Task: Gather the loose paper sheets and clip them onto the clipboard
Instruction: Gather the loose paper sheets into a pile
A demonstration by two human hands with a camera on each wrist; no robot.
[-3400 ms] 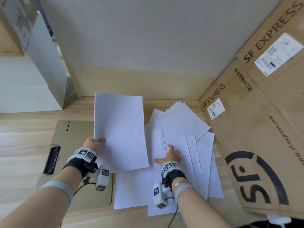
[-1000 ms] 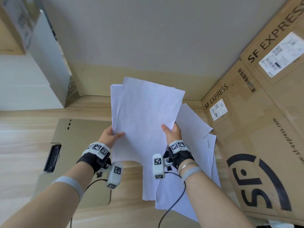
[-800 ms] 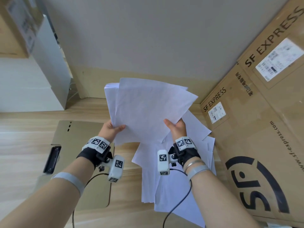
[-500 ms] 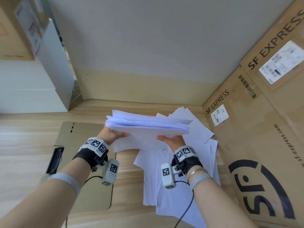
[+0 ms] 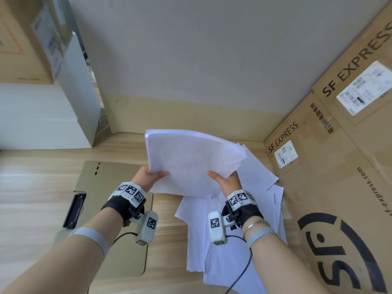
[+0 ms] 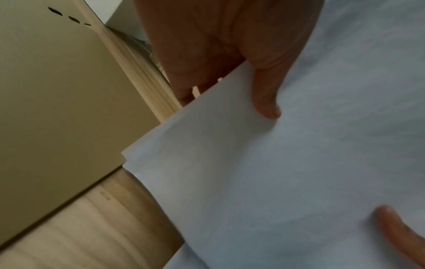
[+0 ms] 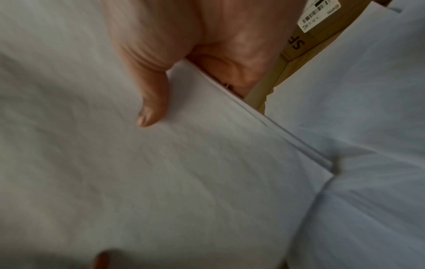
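Note:
A stack of white paper sheets (image 5: 191, 160) is held in the air over the wooden desk, tilted up toward me. My left hand (image 5: 148, 177) pinches its left edge, thumb on top, as the left wrist view shows on the stack (image 6: 276, 163). My right hand (image 5: 227, 181) pinches the right edge, thumb over the stack (image 7: 161, 163). More loose sheets (image 5: 237, 240) lie fanned on the desk below and to the right. The tan clipboard (image 5: 110, 183) lies flat at the left, its black clip (image 5: 74, 211) on the left side.
Large SF Express cardboard boxes (image 5: 339, 177) wall off the right side. A grey panel (image 5: 191, 60) stands at the back. A white box (image 5: 42, 115) and a brown carton (image 5: 23, 39) sit at the far left. Camera cables (image 5: 241, 272) hang from both wrists.
The right hand gathered sheets from the desk and joined them to the left hand's sheet. The stack tipped flat half a second ago and now tilts up again, edges more even.

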